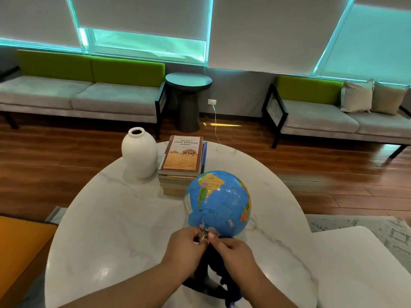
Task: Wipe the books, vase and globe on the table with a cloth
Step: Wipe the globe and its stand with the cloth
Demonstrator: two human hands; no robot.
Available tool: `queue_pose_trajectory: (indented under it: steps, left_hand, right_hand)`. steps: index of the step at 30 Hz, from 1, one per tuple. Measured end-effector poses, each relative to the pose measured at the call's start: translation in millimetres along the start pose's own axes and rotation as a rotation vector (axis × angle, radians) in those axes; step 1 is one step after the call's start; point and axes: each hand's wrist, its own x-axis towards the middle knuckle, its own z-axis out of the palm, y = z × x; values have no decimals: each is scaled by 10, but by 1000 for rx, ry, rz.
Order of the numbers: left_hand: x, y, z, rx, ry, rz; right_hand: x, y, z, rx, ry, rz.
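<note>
A blue globe (pixel 219 202) lies tipped toward me on the round white marble table (pixel 115 230). My left hand (pixel 185 246) pinches a small metal piece at the globe's near pole. My right hand (pixel 231 248) pinches there too, with a dark blue cloth (pixel 226 287) hanging below it; the globe's dark stand (pixel 206 283) lies partly hidden under my hands. A stack of several books (pixel 181 165) sits behind the globe. A white vase (pixel 139 152) stands upright left of the books.
A second white table surface (pixel 355 267) adjoins at the right. An orange seat (pixel 20 245) sits at the left edge. Grey and green sofas (pixel 82 94) and a dark round side table (pixel 188 98) stand across the wooden floor.
</note>
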Motion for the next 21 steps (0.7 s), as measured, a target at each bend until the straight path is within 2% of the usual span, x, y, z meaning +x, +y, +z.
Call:
queue_pose_trajectory:
  steps: [3,7,10,15,21]
  left_hand:
    - [17,13,-4,127,-34,35]
    - [40,33,-15,175,-68,24]
    - [65,66,-42,148,-170,60]
    - [73,151,-98,233,-404,88]
    - [65,152,-83,87,-473,17]
  right_hand:
    - [8,30,-4,-18,13,20]
    - [26,38,0,40,8,81]
    - [64,42,-45,87,15,116]
    - [163,119,-165,136,58,152]
    - [180,210,-258,91,105,201]
